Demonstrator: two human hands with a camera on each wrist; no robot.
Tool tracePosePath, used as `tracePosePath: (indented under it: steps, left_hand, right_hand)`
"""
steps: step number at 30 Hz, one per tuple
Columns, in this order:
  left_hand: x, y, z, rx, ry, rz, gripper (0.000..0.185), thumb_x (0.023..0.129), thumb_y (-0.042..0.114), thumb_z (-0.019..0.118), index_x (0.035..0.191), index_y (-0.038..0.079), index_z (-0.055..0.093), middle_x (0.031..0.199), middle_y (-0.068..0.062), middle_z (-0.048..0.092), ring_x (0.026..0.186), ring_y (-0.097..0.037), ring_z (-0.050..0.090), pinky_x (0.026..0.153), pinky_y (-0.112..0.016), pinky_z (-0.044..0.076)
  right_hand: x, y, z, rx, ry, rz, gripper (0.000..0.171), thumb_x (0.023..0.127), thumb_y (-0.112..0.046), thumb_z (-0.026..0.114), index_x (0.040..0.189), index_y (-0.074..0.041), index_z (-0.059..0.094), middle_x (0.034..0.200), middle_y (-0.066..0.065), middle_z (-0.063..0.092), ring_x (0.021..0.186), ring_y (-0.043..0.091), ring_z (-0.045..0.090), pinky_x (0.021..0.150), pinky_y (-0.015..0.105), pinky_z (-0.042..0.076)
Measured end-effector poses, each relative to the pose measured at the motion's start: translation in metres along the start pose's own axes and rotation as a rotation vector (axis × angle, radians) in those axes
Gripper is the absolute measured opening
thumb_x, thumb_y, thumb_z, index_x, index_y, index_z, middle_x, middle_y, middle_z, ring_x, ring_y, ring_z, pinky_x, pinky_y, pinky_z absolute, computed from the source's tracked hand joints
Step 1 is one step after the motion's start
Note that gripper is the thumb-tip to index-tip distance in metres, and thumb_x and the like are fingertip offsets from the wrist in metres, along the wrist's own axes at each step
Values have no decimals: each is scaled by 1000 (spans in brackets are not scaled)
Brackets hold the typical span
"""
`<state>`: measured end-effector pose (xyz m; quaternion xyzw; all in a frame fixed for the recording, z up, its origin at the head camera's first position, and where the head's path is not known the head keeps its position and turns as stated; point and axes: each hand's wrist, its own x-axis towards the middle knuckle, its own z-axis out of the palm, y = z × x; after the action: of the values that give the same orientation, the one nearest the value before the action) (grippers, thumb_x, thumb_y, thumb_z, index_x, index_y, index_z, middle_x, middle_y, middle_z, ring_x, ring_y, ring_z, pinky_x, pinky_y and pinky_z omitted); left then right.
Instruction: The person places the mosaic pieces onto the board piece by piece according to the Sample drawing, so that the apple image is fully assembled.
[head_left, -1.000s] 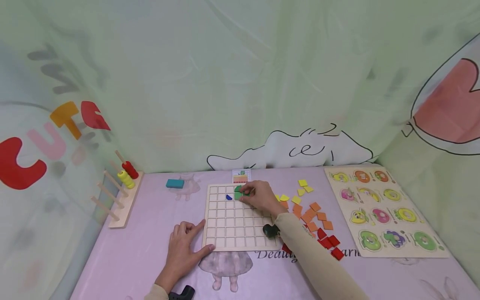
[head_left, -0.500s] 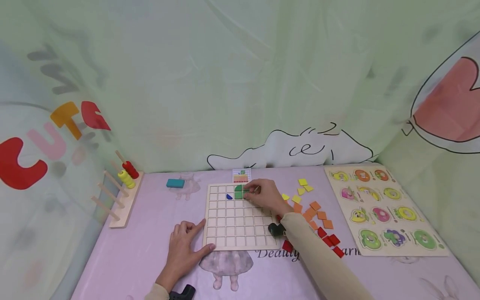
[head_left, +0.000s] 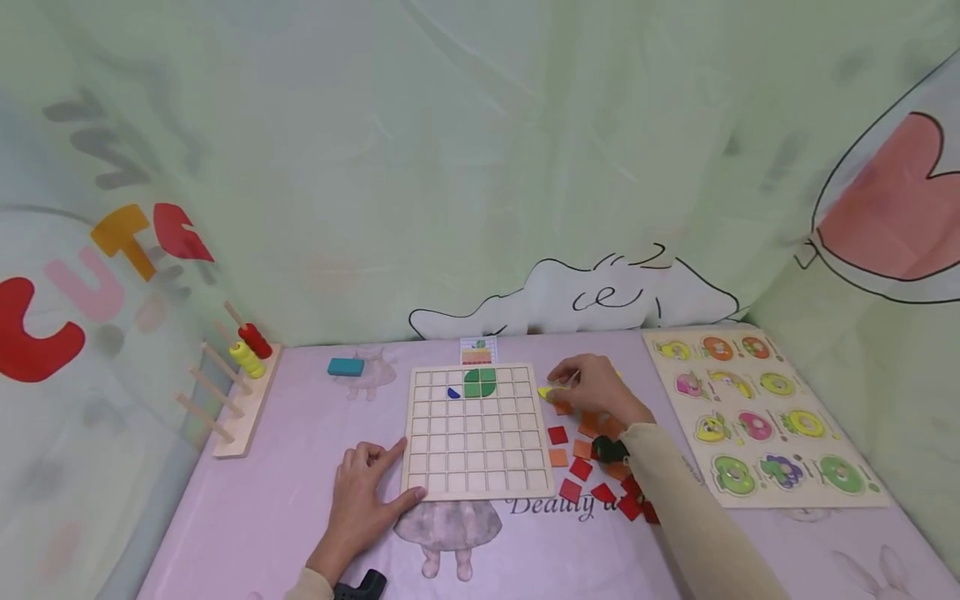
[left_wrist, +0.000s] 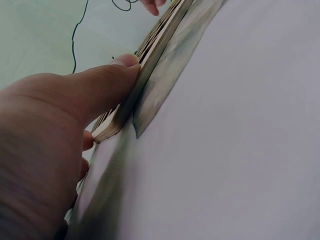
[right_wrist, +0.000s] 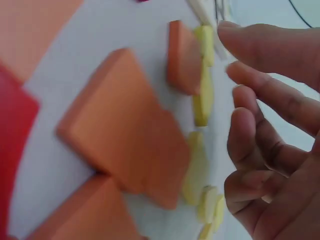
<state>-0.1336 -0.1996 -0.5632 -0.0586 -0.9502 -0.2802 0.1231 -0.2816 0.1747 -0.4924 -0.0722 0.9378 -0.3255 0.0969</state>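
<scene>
At the square pale-wood grid board: left hand spread across its near-left corner, touching the edges.
Right hand: thumb and fingers apart, pinching nothing, near a flat yellow piece right of the board.
Crowded flat orange tiles: could scatter if low fingers sweep them.
Board cells: four adjoining flat green tiles; one small curved blue piece.

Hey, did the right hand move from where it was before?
Yes, to the right: in the head view, the right hand was over the board; now it's past the board's right edge.
</scene>
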Motion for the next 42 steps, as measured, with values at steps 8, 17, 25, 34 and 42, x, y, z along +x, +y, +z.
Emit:
tracePosePath:
  steps: [8, 17, 25, 34, 42]
  left_hand:
    - [-1, -1, 1, -13, -1, -5, 78, 77, 54, 89, 144, 19, 68, 109, -1, 52, 97, -14, 39, 85, -39, 35]
    - [0, -1, 1, -14, 1, -3, 78, 77, 55, 89, 144, 20, 68, 109, 0, 52, 95, -12, 38, 84, -38, 35]
    - [-1, -1, 0, -5, 1, -7, 78, 77, 55, 89, 144, 20, 69, 107, 1, 51, 95, -12, 37, 83, -37, 34]
    - [0, 0, 0, -8, -11, -22, 78, 78, 58, 88, 144, 21, 68, 107, 1, 51, 95, -12, 37, 83, -37, 34]
    - [0, -2, 1, -9, -10, -16, 79, 77, 58, 88, 144, 22, 68, 109, 1, 51, 96, -12, 37, 84, -37, 35]
  right_hand:
    - [2, 10, 9, -10, -8, 17, 27, 90, -24, 85, 111, -10, 77, 106, 10, 69, 98, 26, 57, 79, 34, 51]
    - [1, 6, 10, 32, 13, -3, 20, 93, -21, 81, 104, -9, 69, 95, 8, 66, 87, 23, 59, 73, 31, 50]
    - [3, 7, 12, 104, 73, -28, 35, 98, -20, 72, 131, -10, 68, 101, 11, 66, 84, 24, 58, 69, 31, 49]
    - [7, -12, 29, 258, 88, -95, 32, 96, -17, 80, 127, -11, 74, 97, 6, 79, 73, 20, 61, 63, 28, 47]
    - [12, -57, 61, 297, 105, -165, 26, 94, -16, 82, 119, -10, 77, 91, -1, 79, 82, 15, 66, 78, 31, 50]
